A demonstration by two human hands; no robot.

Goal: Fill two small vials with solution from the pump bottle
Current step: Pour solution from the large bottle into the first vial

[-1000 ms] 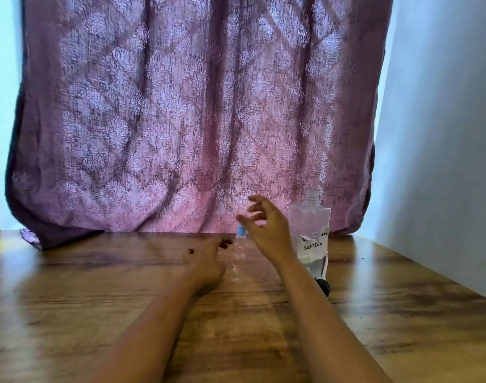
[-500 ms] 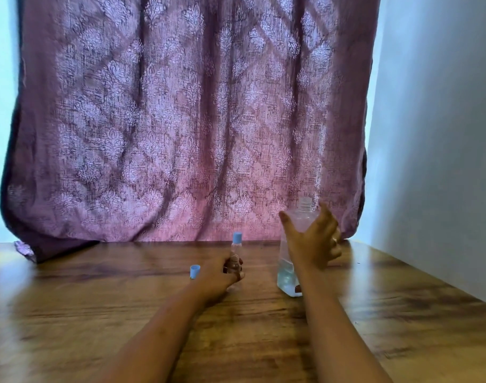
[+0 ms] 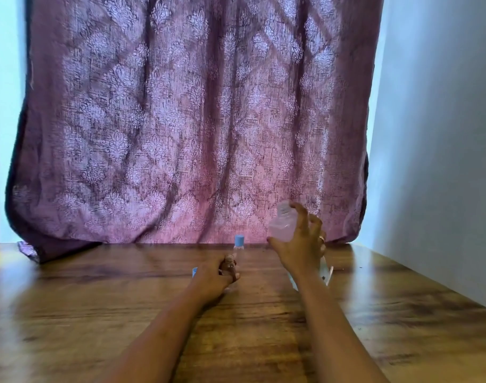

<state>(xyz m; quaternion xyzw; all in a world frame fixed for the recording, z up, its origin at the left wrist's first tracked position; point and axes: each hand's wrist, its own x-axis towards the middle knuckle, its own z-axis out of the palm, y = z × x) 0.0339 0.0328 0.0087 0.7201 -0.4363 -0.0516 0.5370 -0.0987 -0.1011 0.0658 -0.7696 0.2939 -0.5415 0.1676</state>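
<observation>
My right hand (image 3: 302,244) grips the clear pump bottle (image 3: 283,225), lifted off the table and tilted to the left, its open threaded neck pointing up-left. My left hand (image 3: 214,275) holds a small uncapped vial (image 3: 230,263) upright on the wooden table (image 3: 98,313). Just behind it stands a second small vial with a blue cap (image 3: 239,244). A loose blue cap (image 3: 194,271) peeks out to the left of my left hand. The bottle's lower part is hidden behind my right hand and wrist.
A purple patterned curtain (image 3: 197,120) hangs along the table's far edge. A pale wall (image 3: 443,161) closes off the right side. A white piece (image 3: 326,270) shows beside my right wrist.
My right hand has closed on the bottle, lifted it off the table and tilted it left toward the vials. My left hand stays on the open vial.
</observation>
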